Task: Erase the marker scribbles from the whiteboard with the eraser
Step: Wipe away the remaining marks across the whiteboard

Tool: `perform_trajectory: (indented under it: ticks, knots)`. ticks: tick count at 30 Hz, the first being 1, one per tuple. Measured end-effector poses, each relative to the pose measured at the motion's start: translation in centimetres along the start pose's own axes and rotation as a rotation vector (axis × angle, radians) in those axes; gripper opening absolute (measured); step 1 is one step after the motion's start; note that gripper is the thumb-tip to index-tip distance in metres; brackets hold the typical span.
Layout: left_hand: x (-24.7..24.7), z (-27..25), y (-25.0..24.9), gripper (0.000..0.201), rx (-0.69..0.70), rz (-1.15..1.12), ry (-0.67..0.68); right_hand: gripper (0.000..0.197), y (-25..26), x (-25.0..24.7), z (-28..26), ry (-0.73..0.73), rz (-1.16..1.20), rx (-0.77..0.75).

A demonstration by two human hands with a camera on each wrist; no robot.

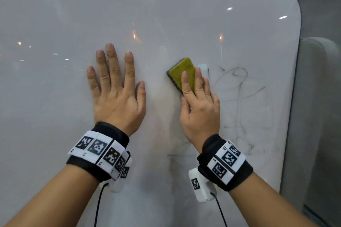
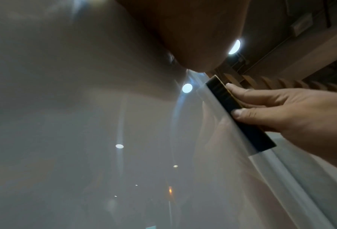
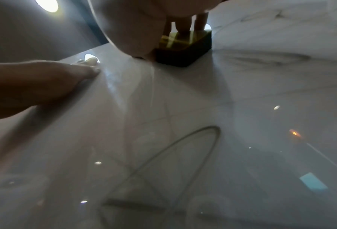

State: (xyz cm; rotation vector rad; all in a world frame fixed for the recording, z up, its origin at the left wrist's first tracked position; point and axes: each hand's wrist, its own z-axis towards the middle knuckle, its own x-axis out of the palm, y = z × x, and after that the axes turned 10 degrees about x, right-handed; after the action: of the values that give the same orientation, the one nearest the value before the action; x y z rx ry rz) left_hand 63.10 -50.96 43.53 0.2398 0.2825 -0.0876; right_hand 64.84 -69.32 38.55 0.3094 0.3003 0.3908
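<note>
Now R hand (image 1: 200, 108) holds eraser (image 1: 183, 72).

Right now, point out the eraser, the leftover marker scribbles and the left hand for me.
eraser (image 1: 184, 70): head view, on its yellow-green back, above the fingers.
marker scribbles (image 1: 239, 97): head view, on the faint grey lines right of the eraser.
left hand (image 1: 118, 101): head view, on the back of the hand, flat on the whiteboard.

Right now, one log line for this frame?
left hand: flat on whiteboard | right hand: presses eraser to board | scribbles: faint, remain right of eraser
</note>
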Motion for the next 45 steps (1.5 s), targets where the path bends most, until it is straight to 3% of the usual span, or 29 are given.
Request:
perform_trajectory:
  ticks: [5, 10, 13, 17, 20, 25, 28, 33, 40, 45]
  knots:
    - [0.9, -2.6, -1.7, 0.064, -0.008, 0.02, -0.003, 0.066, 0.4, 0.7, -4.4, 0.012, -0.014, -0.131]
    - [3.3, -11.8, -3.2, 0.061, 0.078, 0.049, 0.017, 0.079, -3.9, 0.5, -12.1, 0.146, -0.041, -0.275]
    - [4.1, -15.6, -3.2, 0.061, 0.109, 0.087, 0.018, 0.084, -6.6, 0.2, -12.2, 0.156, -0.024, -0.355]
    - [4.6, -17.7, -3.5, 0.062, 0.096, 0.114, 0.008, 0.078, -6.7, 0.2, -9.7, 0.044, 0.089, -0.113]
    - [5.0, -18.1, -3.9, 0.061, 0.063, 0.123, -0.002, 0.076, -4.8, 0.7, -11.9, 0.063, 0.121, 0.014]
    - [5.2, -18.6, -3.8, 0.066, 0.059, 0.125, 0.005, 0.073, -2.5, 1.4, -19.1, 0.219, 0.143, -0.093]
    - [5.4, -18.8, -4.0, 0.062, 0.048, 0.133, -0.017, 0.075, -3.7, 1.5, -18.1, 0.192, 0.129, -0.104]
    - [5.6, -19.1, -4.3, 0.061, 0.018, 0.124, -0.022, 0.076, -3.9, 1.6, -16.5, 0.098, 0.194, 0.077]
    - [5.4, -19.6, -4.7, 0.061, 0.001, 0.094, -0.005, 0.079, -2.7, 2.5, -17.7, 0.04, 0.16, 0.151]
    - [5.3, -19.8, -4.6, 0.061, 0.01, 0.088, 0.014, 0.076, -3.3, 2.5, -19.4, 0.085, 0.141, 0.035]
